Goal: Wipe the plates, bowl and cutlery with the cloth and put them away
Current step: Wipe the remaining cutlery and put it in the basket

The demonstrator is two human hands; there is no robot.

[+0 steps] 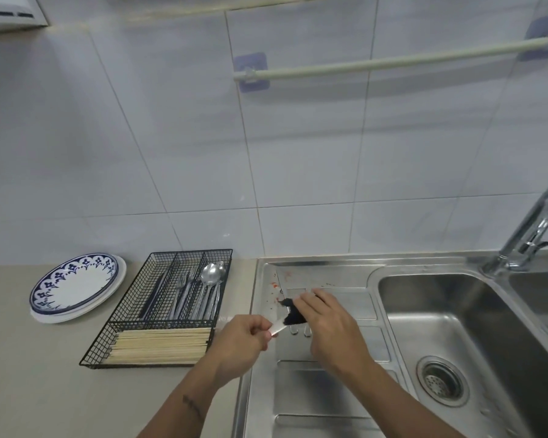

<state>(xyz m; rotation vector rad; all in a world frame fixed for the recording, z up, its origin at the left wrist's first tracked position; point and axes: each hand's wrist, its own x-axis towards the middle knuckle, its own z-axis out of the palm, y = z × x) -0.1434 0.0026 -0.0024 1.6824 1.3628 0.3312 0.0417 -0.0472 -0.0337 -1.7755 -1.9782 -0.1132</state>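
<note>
Low in the frame, two bare forearms reach up from the bottom edge over the seam between the beige countertop [45, 390] and the stainless-steel drainboard [323, 406]. The left hand [239, 338] has its fingers curled, thumb and forefinger pinching the handle end of a piece of metal cutlery [279, 327] — which kind cannot be told, since the far end is covered. The right hand [328, 320] is just beside it, fingers bent and pressed together around a dark cloth [293, 312] wrapped over that piece. Under the hands, two more metal handles [307, 331] lie on the drainboard, their rounded ends showing below the cloth.

To the right the sink basin [456, 311] drops away, its drain strainer [442, 380] at lower right. Red smears [279, 289] mark the drainboard just beyond the hands.

At centre left a black wire cutlery tray [159, 311] sits on the counter — its near compartment holds a bundle of pale chopsticks [162, 344], and the long compartments behind hold forks [184, 289] and spoons [211, 275]. Left of the tray, a stack of plates [76, 286] rests on the counter, the top one white with a blue patterned rim.

Farther back, a chrome tap [532, 229] rises at the right edge. White wall tiles [171, 137] fill the upper frame, with a pale rail [393, 63] on blue adhesive hooks at upper right.
</note>
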